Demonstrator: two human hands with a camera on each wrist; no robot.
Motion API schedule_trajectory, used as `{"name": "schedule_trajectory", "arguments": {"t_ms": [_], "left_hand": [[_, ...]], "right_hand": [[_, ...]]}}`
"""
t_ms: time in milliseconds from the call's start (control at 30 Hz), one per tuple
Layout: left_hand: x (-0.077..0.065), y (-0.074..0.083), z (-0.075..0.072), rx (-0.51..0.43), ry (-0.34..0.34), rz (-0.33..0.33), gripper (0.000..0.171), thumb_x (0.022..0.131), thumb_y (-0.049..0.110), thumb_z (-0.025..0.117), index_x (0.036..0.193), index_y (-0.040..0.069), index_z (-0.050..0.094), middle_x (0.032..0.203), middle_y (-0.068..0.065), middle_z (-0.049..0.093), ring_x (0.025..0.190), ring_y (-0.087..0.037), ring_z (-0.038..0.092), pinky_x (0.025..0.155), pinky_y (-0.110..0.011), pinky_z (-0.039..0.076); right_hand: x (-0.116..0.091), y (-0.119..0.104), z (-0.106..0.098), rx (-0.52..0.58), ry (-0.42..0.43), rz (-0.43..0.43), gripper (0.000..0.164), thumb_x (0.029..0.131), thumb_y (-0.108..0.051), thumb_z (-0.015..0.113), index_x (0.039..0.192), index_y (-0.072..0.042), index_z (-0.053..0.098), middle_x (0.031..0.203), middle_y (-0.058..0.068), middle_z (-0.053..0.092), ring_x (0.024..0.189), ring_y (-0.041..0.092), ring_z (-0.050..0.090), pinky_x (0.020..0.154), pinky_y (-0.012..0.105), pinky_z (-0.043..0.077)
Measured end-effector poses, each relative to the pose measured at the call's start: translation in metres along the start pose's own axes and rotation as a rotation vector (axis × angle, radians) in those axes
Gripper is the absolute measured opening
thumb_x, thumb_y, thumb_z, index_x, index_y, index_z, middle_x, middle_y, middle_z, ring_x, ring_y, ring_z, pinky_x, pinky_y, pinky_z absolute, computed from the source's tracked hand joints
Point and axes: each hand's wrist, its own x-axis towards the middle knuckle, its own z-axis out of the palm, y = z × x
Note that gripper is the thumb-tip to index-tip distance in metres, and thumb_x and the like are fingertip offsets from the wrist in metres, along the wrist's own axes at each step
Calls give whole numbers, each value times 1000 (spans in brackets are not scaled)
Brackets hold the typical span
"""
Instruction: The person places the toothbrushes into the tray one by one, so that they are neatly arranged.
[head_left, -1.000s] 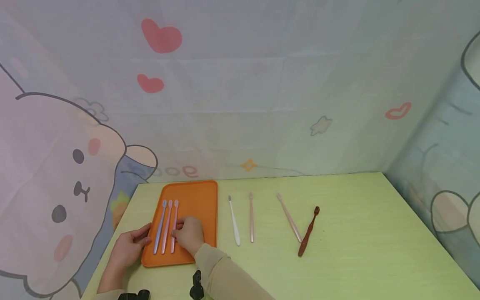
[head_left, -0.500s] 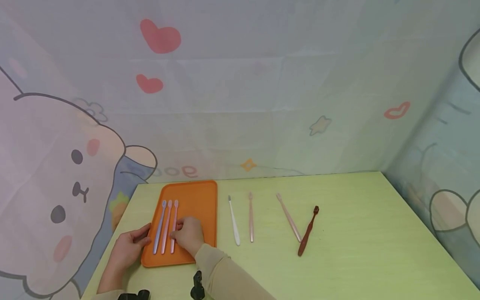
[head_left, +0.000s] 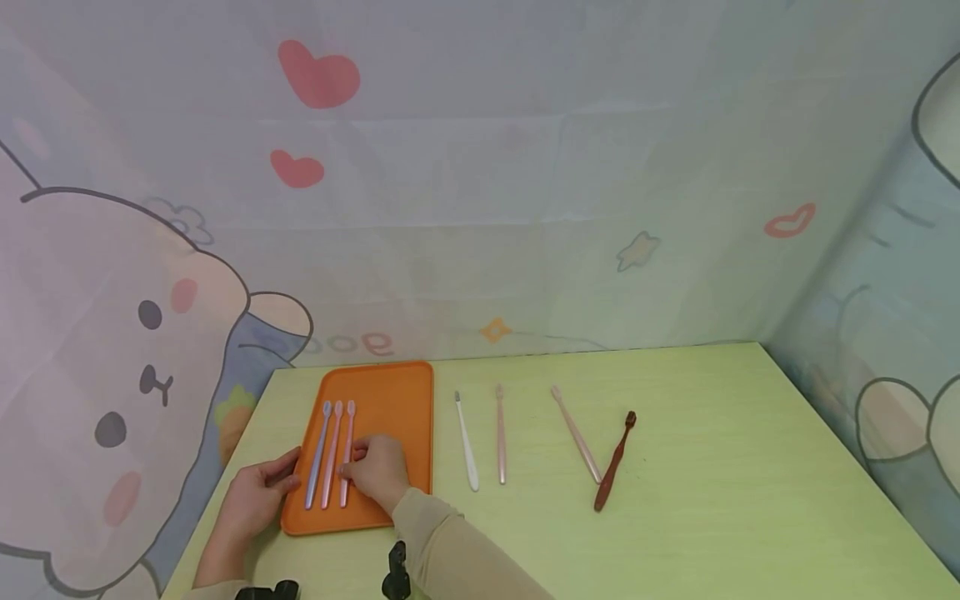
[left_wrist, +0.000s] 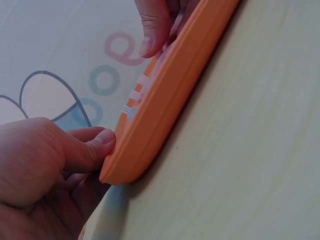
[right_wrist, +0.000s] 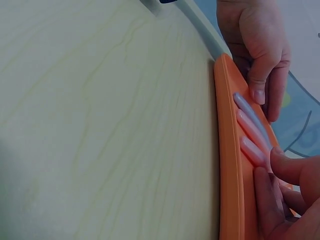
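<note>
An orange tray [head_left: 401, 392] lies on the table's left side with three toothbrushes side by side in it: a blue-violet one [head_left: 318, 454], a pink one [head_left: 332, 457] and another pink toothbrush [head_left: 344, 495] on the right. My right hand [head_left: 381, 471] reaches over the tray and pinches this rightmost brush between thumb [right_wrist: 285, 162] and fingers. At the tray's left edge, my left hand [head_left: 255, 498] grips the rim, its thumb [left_wrist: 104, 140] on the tray's side. The wrist views show the tray wall [left_wrist: 165, 110] close up, with the brush handles [right_wrist: 253, 151] just inside it.
To the right of the tray lie a white toothbrush [head_left: 467, 446] and a pale pink one [head_left: 502, 442]. Farther right, another pale pink toothbrush [head_left: 576, 433] slants toward a dark red-brown toothbrush [head_left: 615, 462]. A printed cloth [head_left: 525, 208] rises behind the light green table [head_left: 750, 467].
</note>
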Motion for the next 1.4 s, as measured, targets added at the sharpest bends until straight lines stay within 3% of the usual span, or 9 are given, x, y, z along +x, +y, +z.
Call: {"name": "schedule_trajectory", "arguments": {"t_ms": [67,133,600,667,733,867,1000,1400], "left_hand": [[0,0,0,-11,-4,8,51,104,3,69,151,-6,53,145,-25,60,140,-35,52,90,-7,50],[1,0,1,-19,-5,13,50,104,3,69,151,-6,53,144,-26,60,139,-34,52,84,-2,45],[1,3,1,-2,0,-6,51,104,4,69,151,-5,53,143,-25,61,139,-36,53,84,-2,45],[1,3,1,14,1,-13,51,104,5,69,151,-4,53,144,-24,61,140,-36,52,90,-7,49],[1,3,1,27,3,-19,51,104,6,69,151,-4,53,144,-24,61,141,-37,52,101,-21,54],[2,2,1,33,8,-32,51,104,5,69,151,-5,52,145,-24,60,142,-39,52,111,-52,47],[3,0,1,36,15,-33,51,104,4,69,151,-5,53,145,-25,60,141,-39,53,112,-55,44],[3,3,0,23,0,-45,52,105,5,68,152,-6,51,146,-25,57,145,-44,47,117,-61,38]], "right_hand": [[0,1,-1,9,0,-2,34,85,-7,92,116,0,79,89,-6,69,78,3,60,72,25,58],[0,1,-2,23,0,-3,34,85,-7,92,116,0,79,90,-5,69,78,3,60,72,25,58],[0,2,-8,49,5,-7,36,85,-9,92,117,1,78,91,-4,70,78,5,60,74,27,58],[0,3,-9,52,5,4,37,84,-10,93,117,0,78,92,-4,71,79,6,61,76,28,58],[0,3,-10,57,3,7,37,84,-10,93,118,0,79,93,-4,71,81,7,62,77,29,59],[-2,2,-14,77,1,10,37,86,-10,92,119,0,78,97,-2,73,86,8,65,81,30,60],[-5,-1,-21,100,-9,9,39,87,-10,90,123,0,77,102,0,75,90,9,67,84,30,61],[-2,6,-38,234,-16,-23,42,86,1,88,126,5,74,103,5,72,81,9,67,69,26,63]]}}
